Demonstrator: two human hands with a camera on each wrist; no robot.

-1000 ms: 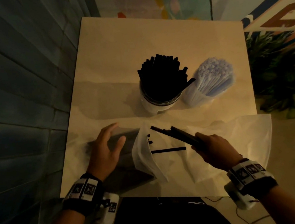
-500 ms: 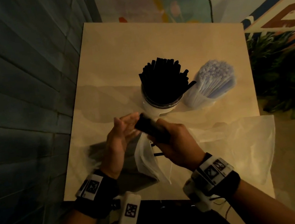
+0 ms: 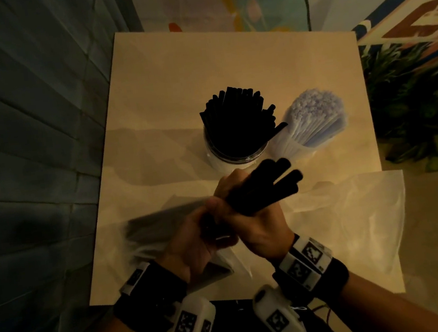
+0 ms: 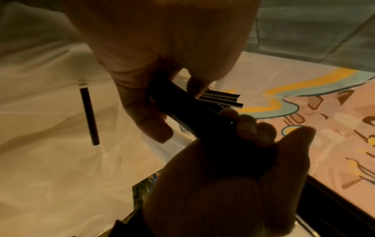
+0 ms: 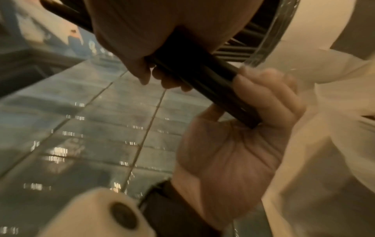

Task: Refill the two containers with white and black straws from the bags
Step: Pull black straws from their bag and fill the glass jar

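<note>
My right hand [image 3: 257, 224] grips a bundle of black straws [image 3: 266, 187] just above the table's near half, the bundle tilted up towards the containers. My left hand [image 3: 193, 239] cups the bundle's lower end, fingers curled against it. In the right wrist view the straw bundle [image 5: 205, 81] butts into the left palm [image 5: 239, 136]. Behind the hands stand a jar packed with black straws [image 3: 235, 125] and, to its right, a clear container of white straws [image 3: 313, 119]. A single black straw [image 4: 89, 115] lies loose on the plastic bag.
A bag holding black straws [image 3: 159, 227] lies at the left under my left hand. A crumpled clear bag [image 3: 355, 221] covers the table's [image 3: 201, 67] near right corner. A tiled wall runs along the left, and a green plant [image 3: 418, 105] stands off the right edge.
My right hand lifted the black straws off the bag and swung them upright towards the jar. My left hand left the bag and closed on the bundle's lower end.
</note>
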